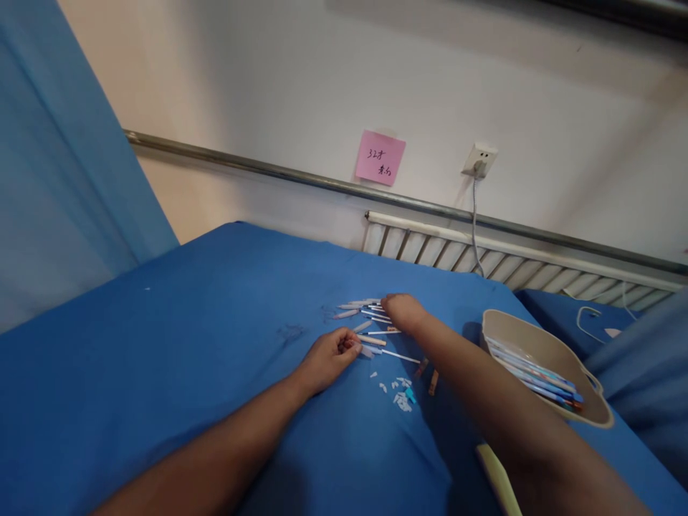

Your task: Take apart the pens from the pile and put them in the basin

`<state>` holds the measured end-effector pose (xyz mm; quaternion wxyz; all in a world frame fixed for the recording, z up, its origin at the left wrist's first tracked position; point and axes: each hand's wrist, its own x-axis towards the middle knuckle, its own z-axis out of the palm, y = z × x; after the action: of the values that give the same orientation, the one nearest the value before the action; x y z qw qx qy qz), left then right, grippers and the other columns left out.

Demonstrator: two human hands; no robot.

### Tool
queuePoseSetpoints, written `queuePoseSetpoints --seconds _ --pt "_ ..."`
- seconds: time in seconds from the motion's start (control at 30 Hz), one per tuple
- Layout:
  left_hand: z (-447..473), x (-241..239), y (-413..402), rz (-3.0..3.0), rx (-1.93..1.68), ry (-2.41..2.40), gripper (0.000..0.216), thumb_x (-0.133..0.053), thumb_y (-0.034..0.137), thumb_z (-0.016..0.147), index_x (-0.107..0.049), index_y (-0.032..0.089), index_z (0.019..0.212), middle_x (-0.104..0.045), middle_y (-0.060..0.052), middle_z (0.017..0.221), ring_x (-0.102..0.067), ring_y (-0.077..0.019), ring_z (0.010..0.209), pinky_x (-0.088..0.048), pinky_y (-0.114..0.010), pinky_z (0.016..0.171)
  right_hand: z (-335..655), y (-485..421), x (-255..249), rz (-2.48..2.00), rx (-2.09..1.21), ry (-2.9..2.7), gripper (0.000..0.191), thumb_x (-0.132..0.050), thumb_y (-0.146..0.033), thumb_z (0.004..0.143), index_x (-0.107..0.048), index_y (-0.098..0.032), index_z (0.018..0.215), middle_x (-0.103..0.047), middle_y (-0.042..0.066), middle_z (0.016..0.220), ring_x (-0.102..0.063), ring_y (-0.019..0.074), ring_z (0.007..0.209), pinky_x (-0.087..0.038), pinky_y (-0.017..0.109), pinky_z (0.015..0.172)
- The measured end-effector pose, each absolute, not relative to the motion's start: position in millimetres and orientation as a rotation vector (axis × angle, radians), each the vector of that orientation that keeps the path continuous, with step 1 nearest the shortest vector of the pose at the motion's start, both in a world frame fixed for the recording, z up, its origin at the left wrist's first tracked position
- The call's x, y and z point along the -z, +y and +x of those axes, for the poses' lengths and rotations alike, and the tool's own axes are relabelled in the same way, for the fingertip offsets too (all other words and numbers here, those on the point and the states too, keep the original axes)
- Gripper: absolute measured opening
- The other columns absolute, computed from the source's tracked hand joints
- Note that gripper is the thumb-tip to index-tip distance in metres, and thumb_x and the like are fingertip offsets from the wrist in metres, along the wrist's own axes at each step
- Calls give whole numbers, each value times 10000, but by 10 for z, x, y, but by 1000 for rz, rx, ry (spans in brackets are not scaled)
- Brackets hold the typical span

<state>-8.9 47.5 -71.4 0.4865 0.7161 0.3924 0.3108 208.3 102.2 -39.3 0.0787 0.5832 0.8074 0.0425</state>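
Observation:
On the blue sheet, several slim pen parts lie in a loose row: whitish barrels [349,314] and thin white refills [400,355]. My left hand [327,356] is at their near left end, thumb and fingertips pinched together beside a cream-coloured stick [372,340]; what the pinch holds is unclear. Over the far right end of the row bends my right hand [405,313], its fingers curled down and partly hidden, so anything in them cannot be made out. Small white pieces [402,401] and a turquoise piece [410,395] are scattered nearer to me.
A beige basket [602,412] with several blue and white pens [537,373] stands at the right, beyond my right forearm. Behind the bed are a radiator [446,251], a plugged cable [474,222] and a pink note [380,158]. A blue curtain [64,158] hangs at left.

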Motion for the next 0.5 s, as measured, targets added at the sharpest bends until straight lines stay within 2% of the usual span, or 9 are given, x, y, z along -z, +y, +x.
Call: queuePoseSetpoints --seconds 0.27,0.4,0.5 --pt "-109 703 483 1766 -745 960 259 -550 403 784 -597 155 840 -541 10 711 -494 -137 646 -391 -232 605 2013 1022 358 1759 -136 2461 232 -609 -137 737 -635 -108 966 -664 161 984 -621 246 922 -437 291 795" --pt "-101 685 479 1745 -742 970 261 -567 404 767 -600 154 835 -541 13 705 -497 -137 645 -395 -234 607 2084 792 269 1899 -174 2494 177 -483 -177 846 -600 -126 969 -666 143 957 -622 227 894 -425 298 794" --pt "-81 682 487 1705 -776 968 266 -589 406 745 -602 153 828 -558 12 706 -515 -141 652 -403 -242 624 2142 474 240 2079 -187 2494 204 -383 -225 905 -553 -149 986 -669 111 896 -632 204 805 -438 293 731"
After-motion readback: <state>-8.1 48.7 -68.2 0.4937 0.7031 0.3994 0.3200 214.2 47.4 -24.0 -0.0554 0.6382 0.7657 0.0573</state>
